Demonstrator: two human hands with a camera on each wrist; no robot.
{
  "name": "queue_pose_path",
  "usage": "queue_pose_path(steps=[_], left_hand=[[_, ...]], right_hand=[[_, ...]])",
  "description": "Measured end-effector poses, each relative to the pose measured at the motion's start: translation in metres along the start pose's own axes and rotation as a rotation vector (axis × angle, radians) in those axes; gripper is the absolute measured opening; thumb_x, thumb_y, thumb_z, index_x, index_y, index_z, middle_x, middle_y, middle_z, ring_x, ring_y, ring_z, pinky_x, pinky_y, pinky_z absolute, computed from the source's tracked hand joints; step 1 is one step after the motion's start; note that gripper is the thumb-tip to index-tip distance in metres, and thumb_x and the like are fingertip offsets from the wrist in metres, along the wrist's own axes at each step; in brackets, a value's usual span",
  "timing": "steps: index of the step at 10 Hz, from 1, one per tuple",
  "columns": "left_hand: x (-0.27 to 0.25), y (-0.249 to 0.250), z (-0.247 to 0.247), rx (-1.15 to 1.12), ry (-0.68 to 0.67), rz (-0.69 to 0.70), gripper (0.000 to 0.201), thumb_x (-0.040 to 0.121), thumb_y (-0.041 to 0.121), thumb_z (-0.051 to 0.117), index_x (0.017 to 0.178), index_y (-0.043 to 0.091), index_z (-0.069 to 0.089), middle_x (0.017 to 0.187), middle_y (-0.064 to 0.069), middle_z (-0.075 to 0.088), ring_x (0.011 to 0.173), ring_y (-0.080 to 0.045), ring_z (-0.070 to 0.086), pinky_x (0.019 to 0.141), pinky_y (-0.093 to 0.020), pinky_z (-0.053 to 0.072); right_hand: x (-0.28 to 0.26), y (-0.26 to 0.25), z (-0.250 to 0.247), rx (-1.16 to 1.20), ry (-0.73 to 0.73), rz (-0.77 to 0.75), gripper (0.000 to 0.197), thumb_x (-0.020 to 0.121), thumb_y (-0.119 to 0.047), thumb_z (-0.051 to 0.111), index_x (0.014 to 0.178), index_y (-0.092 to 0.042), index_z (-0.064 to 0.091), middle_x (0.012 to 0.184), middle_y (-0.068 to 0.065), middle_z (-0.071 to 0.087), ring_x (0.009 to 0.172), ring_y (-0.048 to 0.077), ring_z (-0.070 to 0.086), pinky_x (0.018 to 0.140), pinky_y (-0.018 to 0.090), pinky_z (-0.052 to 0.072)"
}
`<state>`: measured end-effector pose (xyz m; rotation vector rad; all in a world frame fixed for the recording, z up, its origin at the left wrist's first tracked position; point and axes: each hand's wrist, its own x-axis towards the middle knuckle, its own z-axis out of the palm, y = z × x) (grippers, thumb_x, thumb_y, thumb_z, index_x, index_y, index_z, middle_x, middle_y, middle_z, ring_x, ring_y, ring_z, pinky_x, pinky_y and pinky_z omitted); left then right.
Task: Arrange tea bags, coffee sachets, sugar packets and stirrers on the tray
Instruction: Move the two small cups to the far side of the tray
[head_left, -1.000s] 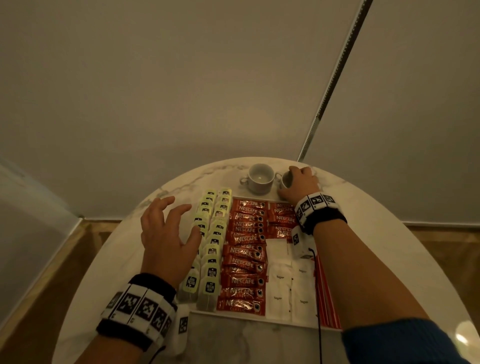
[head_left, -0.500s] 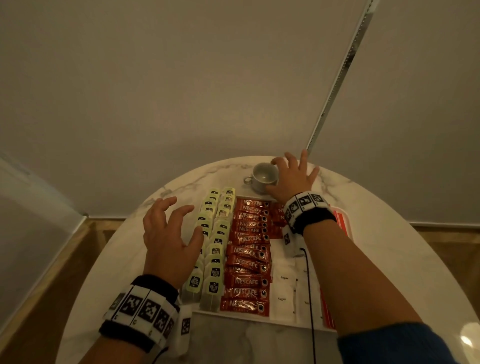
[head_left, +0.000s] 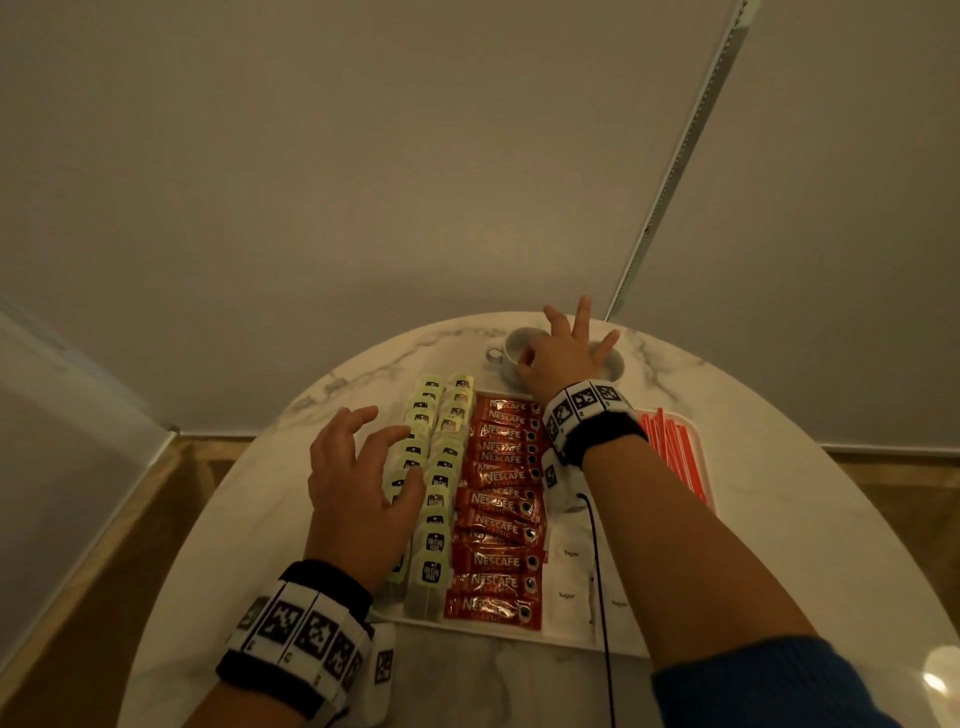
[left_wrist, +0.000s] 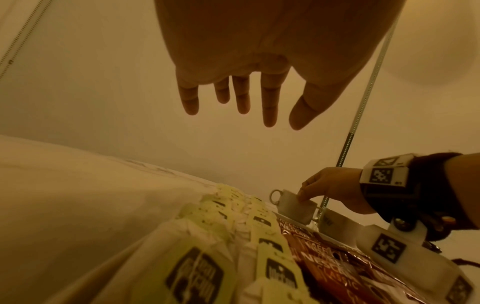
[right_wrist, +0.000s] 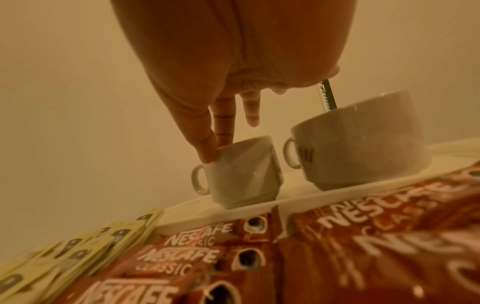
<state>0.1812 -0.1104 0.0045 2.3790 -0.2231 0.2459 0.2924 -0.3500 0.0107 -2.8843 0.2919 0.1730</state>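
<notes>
Head view: my right hand (head_left: 563, 358) pinches the small white ceramic cup (head_left: 519, 349) just past the flat white tray (head_left: 519, 631); left hand (head_left: 358, 478) hovers spread beside the pale green tea bags (head_left: 434, 467). Left wrist: cup (left_wrist: 294, 206) tilted, far fwd-right. Right wrist: thumb + forefinger on its rim (right_wrist: 240, 142); second white cup (right_wrist: 363, 142) to its right. Right hand's nearer.

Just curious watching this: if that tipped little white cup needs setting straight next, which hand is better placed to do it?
Probably the right hand: it already pinches the rim of the tilted cup. The left hand hovers open over the tea bags.
</notes>
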Motion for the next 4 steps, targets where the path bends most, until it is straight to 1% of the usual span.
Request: queue_pose_path(steps=[1,2,3,4], left_hand=[[-0.0027,-0.002,0.0026,0.008,-0.019,0.003,0.032,0.081,0.026,0.068,0.113,0.025,0.06,0.135,0.002,0.041,0.133,-0.021,0.026,0.103,-0.055,0.034],[-0.0044,-0.0053,0.0043,0.022,-0.047,-0.008,0.032,0.082,0.029,0.065,0.113,0.025,0.06,0.133,0.003,0.042,0.131,-0.019,0.028,0.103,-0.053,0.035],[-0.0054,-0.0077,0.0057,0.022,-0.078,-0.026,0.031,0.084,0.028,0.065,0.114,0.024,0.059,0.129,0.005,0.044,0.127,-0.015,0.03,0.103,-0.048,0.037],[-0.0056,-0.0084,0.0063,0.018,-0.083,-0.051,0.03,0.085,0.027,0.063,0.115,0.022,0.059,0.126,0.007,0.045,0.123,-0.011,0.032,0.103,-0.042,0.037]], right_hand=[[0.0013,-0.0024,0.0037,-0.003,-0.007,0.009,0.025,0.089,-0.034,0.056,0.112,-0.031,0.064,0.159,-0.001,0.013,0.143,0.033,-0.025,0.106,0.071,-0.011],[0.0008,-0.0041,0.0032,0.004,-0.016,0.017,0.023,0.088,-0.035,0.057,0.109,-0.031,0.064,0.159,-0.001,0.015,0.143,0.033,-0.024,0.106,0.071,-0.011],[0.0015,-0.0024,0.0056,0.032,-0.026,0.03,0.021,0.087,-0.038,0.057,0.105,-0.032,0.064,0.159,-0.001,0.016,0.144,0.033,-0.023,0.106,0.071,-0.012],[0.0003,-0.0003,0.0062,0.073,0.024,0.04,0.027,0.084,-0.044,0.059,0.107,-0.032,0.063,0.158,-0.001,0.017,0.144,0.033,-0.02,0.106,0.071,-0.011]])
